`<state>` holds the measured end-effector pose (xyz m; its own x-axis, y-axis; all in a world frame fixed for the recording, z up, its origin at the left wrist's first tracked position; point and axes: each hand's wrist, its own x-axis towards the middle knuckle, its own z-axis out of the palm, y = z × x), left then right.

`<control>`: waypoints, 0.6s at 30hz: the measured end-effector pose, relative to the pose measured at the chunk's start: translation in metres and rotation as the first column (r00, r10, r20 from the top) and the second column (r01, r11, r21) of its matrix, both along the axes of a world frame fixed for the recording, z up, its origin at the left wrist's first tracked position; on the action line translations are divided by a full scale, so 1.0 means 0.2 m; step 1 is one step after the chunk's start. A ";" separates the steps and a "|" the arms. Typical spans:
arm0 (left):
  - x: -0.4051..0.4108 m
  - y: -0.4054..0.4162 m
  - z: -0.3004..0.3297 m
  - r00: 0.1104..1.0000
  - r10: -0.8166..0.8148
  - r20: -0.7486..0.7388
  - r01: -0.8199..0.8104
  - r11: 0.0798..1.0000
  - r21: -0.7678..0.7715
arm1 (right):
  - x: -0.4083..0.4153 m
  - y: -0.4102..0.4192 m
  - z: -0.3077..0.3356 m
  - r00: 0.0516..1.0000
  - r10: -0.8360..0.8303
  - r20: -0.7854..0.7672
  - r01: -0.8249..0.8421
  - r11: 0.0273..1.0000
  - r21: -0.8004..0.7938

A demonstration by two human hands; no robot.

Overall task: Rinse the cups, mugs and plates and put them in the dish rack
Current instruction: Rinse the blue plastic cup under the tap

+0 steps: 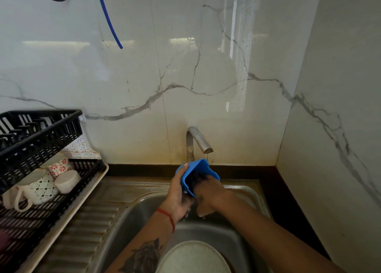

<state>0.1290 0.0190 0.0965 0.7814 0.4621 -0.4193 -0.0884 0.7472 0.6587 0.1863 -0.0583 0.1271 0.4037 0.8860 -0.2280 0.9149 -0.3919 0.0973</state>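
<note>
A blue square cup (203, 168) is tilted under the metal tap (196, 141), where a thin stream of water runs. My left hand (179, 192) grips the cup's outer left side. My right hand (208, 192) has its fingers inside the cup's mouth, and water drips from both hands into the steel sink (144, 208). A pale speckled plate (193, 258) lies in the sink basin below my arms. The black dish rack (37, 136) at the left holds a white patterned mug (37, 188), a red-flowered cup (58, 166) and a small white cup (68, 181) on its lower tier.
The rack stands on a beige tray (68, 213) over the ribbed drainboard (82, 231). A marble wall closes in behind and on the right. A blue hose (109, 19) hangs on the wall above.
</note>
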 end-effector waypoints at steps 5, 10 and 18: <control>-0.04 0.02 -0.08 0.995 -0.026 0.097 0.032 0.998 -0.059 | 0.01 -0.01 0.02 0.948 0.039 -0.316 0.033 0.975 0.218; -0.06 0.05 -0.08 1.000 0.018 0.014 -0.017 0.996 -0.092 | 0.02 -0.05 -0.02 0.928 0.085 -0.362 -0.038 0.990 0.135; -0.01 0.00 -0.08 0.996 0.088 -0.005 -0.088 0.994 -0.072 | 0.02 -0.03 0.01 0.959 0.006 -0.283 0.056 0.976 0.212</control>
